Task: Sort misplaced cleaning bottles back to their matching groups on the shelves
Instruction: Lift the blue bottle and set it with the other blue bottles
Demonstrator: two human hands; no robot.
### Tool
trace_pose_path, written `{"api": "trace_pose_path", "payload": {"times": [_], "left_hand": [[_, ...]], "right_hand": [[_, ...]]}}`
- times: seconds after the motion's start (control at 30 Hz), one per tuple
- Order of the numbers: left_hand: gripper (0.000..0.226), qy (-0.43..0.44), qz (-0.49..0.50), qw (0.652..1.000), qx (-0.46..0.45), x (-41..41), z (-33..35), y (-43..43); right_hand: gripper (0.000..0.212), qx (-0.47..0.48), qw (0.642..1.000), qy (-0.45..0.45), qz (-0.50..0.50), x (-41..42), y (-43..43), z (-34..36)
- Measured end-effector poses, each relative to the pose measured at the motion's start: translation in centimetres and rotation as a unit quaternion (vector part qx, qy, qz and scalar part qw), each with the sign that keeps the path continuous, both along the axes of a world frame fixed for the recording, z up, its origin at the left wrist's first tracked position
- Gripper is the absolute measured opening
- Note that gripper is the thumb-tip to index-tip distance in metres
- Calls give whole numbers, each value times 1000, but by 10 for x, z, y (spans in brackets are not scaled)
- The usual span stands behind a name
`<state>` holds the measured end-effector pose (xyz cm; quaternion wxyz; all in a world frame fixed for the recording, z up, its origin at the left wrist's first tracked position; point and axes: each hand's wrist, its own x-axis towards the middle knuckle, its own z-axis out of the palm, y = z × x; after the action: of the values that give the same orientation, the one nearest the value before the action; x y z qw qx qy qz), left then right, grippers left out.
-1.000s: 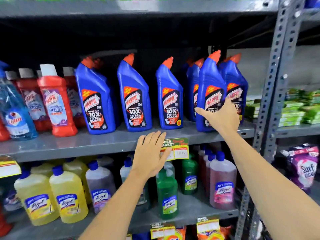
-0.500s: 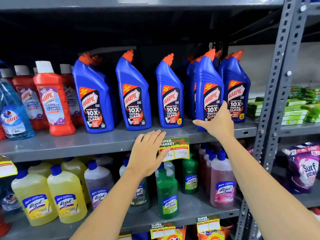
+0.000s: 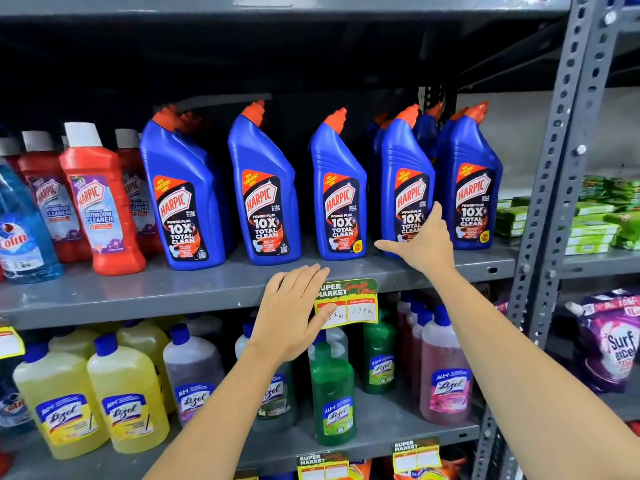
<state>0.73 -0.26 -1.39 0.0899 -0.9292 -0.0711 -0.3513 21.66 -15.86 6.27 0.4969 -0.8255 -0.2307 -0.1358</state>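
Observation:
A row of blue Harpic bottles with orange caps stands on the grey middle shelf point(image 3: 138, 296). My right hand point(image 3: 420, 247) grips the base of the fourth blue Harpic bottle point(image 3: 405, 168), thumb at its left edge and fingers along its right side; the bottle stands upright next to the last blue bottle point(image 3: 469, 178). My left hand point(image 3: 294, 313) lies flat against the shelf's front edge, holding nothing and partly covering a price tag point(image 3: 349, 303). Red Harpic bathroom cleaner bottles point(image 3: 100, 202) stand to the left of the blue ones.
A blue Colin bottle point(image 3: 20, 233) stands at the far left. On the lower shelf are yellow point(image 3: 128, 393), purple, green point(image 3: 332, 393) and pink point(image 3: 445, 372) Lizol bottles. A grey upright post point(image 3: 550, 202) bounds the right side; beyond it lie green packs and a Surf Excel bag point(image 3: 613, 341).
My right hand has slid the blue Harpic bottle slightly left and set it upright in the row. My left hand has stayed on the shelf edge.

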Motion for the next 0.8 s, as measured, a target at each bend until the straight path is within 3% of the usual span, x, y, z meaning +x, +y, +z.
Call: {"api": "trace_pose_path", "payload": {"times": [0.23, 0.37, 0.8], "left_hand": [[57, -15, 5, 1000, 1, 1, -2, -2], [58, -16, 4, 1000, -1, 2, -2, -3], [60, -18, 6, 1000, -2, 3, -3, -4]], "right_hand": [[123, -29, 999, 19, 33, 11, 1, 2], [125, -32, 997, 31, 67, 19, -1, 4], [121, -3, 999, 1, 44, 22, 3, -5]]}}
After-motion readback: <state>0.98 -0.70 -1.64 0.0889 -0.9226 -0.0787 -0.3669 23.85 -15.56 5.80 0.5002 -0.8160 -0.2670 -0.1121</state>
